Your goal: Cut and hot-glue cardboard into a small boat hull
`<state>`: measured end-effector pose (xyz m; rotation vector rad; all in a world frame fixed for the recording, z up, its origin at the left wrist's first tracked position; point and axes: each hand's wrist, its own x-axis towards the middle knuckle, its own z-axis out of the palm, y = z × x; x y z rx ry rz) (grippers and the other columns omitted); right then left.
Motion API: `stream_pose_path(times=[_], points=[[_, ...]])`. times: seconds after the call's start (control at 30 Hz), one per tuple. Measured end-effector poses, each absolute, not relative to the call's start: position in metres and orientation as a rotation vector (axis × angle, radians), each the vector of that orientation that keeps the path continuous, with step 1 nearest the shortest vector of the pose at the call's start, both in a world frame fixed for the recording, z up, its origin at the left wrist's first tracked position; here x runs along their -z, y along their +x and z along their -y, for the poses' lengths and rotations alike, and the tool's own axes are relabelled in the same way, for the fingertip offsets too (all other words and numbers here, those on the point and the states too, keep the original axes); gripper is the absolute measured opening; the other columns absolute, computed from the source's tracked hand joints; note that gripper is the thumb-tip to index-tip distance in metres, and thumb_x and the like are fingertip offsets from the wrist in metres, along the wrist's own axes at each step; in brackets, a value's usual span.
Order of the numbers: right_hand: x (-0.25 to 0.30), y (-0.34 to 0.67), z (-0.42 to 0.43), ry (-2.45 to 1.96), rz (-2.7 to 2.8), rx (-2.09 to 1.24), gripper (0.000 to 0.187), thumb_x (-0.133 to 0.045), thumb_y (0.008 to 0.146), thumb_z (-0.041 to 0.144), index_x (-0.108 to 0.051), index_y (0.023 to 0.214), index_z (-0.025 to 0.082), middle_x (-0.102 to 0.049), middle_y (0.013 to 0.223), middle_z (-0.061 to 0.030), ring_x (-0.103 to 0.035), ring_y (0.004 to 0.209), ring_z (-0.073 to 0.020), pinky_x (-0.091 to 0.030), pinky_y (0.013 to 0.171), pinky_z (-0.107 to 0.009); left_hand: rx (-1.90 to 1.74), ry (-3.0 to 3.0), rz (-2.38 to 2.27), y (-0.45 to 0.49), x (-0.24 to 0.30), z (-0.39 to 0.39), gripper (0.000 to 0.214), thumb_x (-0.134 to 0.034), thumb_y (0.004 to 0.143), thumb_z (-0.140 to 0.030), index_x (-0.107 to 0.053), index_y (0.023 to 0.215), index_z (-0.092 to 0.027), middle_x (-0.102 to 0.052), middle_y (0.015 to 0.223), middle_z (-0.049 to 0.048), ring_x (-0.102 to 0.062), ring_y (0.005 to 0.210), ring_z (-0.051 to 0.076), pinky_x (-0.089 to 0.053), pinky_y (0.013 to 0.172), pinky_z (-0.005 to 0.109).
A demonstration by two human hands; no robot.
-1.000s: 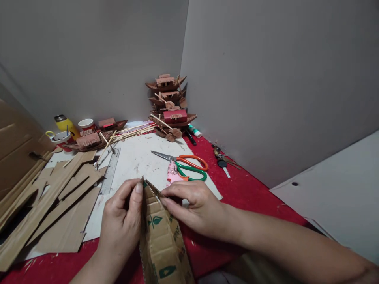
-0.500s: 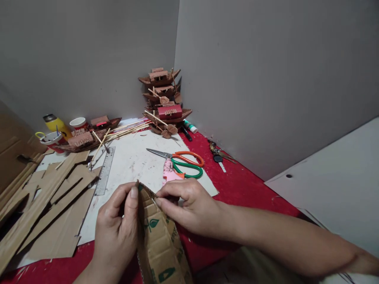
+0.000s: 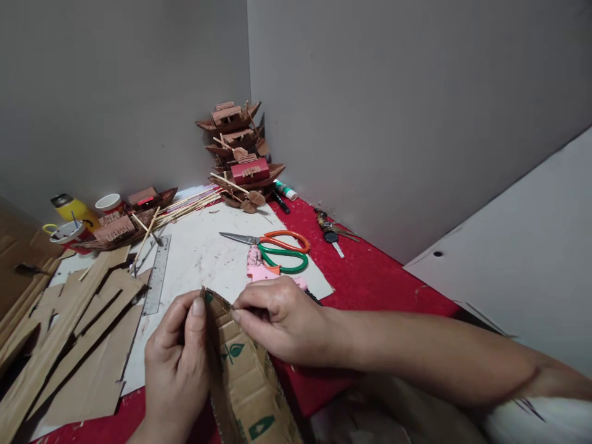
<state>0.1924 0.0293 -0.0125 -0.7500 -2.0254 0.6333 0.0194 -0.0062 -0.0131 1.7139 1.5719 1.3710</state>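
A folded piece of brown cardboard (image 3: 245, 376) with green printing runs from the bottom edge up to a narrow tip between my hands. My left hand (image 3: 178, 357) pinches its left edge at the tip, thumb toward me. On the opposite edge, my right hand (image 3: 287, 324) grips the cardboard between thumb and fingers. Just beyond my right hand lie scissors (image 3: 277, 246) with orange and green handles. A pink glue gun (image 3: 259, 268) rests beside them, partly hidden by my right hand.
Stacked cardboard model boats (image 3: 243, 160) stand by the wall corner. Cardboard pieces (image 3: 87, 376) and a clear ruler (image 3: 157, 277) lie at left. Behind are thin wooden sticks (image 3: 194, 203), a cup (image 3: 69, 234) and a yellow bottle (image 3: 78, 209). Keys (image 3: 333, 237) lie on the red tabletop.
The view has turned slightly to the right, so the things on the table appear shifted left. Both hands keep their grip on the cardboard, and more of the glue gun shows.
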Motion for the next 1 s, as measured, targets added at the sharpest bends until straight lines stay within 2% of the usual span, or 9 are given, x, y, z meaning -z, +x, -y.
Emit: stream_pose_path(times=[0.3,0.63,0.8,1.0], points=[[0.013,0.192,-0.030,-0.682,2.089,-0.524,0.024,-0.049,0.082,0.010,-0.045,0.060,0.018,-0.046,0.056,0.0018,-0.040,0.053,-0.0101,-0.032,0.053,-0.023,-1.373,1.657,-1.540,0.023,0.013,0.007,0.020,-0.055,0.092,-0.038,-0.066,0.087,-0.022,-0.063,0.074,-0.0024,-0.056,0.067,0.011,-0.045,0.061,0.019],[0.012,0.194,-0.028,-0.681,2.053,-0.580,0.024,-0.052,0.084,0.011,-0.052,0.061,0.016,-0.049,0.056,0.0009,-0.044,0.052,-0.0089,-0.032,0.051,-0.021,-1.414,1.693,-1.523,0.027,0.009,0.011,0.018,-0.054,0.093,-0.034,-0.065,0.086,-0.021,-0.063,0.072,-0.0033,-0.056,0.065,0.010,-0.044,0.060,0.018],[0.017,0.190,-0.024,-0.667,2.054,-0.528,0.020,-0.052,0.085,0.010,-0.057,0.066,0.015,-0.056,0.059,-0.0008,-0.048,0.053,-0.0094,-0.037,0.054,-0.020,-1.454,1.717,-1.516,0.032,0.010,0.011,0.018,-0.053,0.094,-0.030,-0.065,0.085,-0.020,-0.063,0.068,-0.0035,-0.056,0.064,0.010,-0.044,0.060,0.018],[0.017,0.190,-0.024,-0.693,2.021,-0.575,0.015,-0.056,0.083,0.010,-0.062,0.070,0.013,-0.059,0.059,-0.0008,-0.050,0.052,-0.0082,-0.040,0.052,-0.018,-1.363,1.650,-1.457,0.030,0.005,0.012,0.020,-0.052,0.093,-0.033,-0.064,0.084,-0.020,-0.060,0.069,-0.0034,-0.054,0.062,0.010,-0.043,0.058,0.018]])
